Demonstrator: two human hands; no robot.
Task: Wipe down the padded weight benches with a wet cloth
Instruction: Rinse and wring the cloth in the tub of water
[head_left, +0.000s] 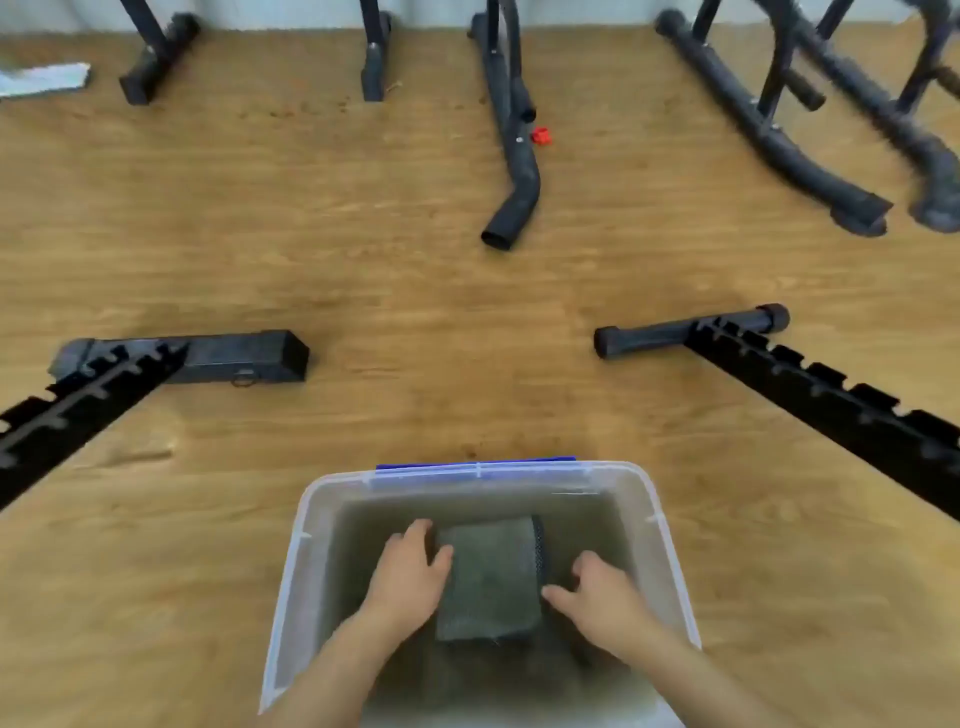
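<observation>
A clear plastic tub (296, 571) with a blue clip on its far rim sits on the floor right below me, holding murky water. A folded grey-green cloth (491, 577) lies in the water in the tub's middle. My left hand (410, 566) rests at the cloth's left edge, fingers spread and touching it. My right hand (602, 592) is at the cloth's right edge, fingers reaching onto its lower right corner. Neither hand has closed around the cloth. No bench pad is in view.
Black bench frame rails with notched ladders run in from the left (78, 410) and right (810, 384). Further off stand several black machine legs and tubes (514, 171), a small red part (541, 136) and a white sheet (47, 79) on the wooden floor (441, 322).
</observation>
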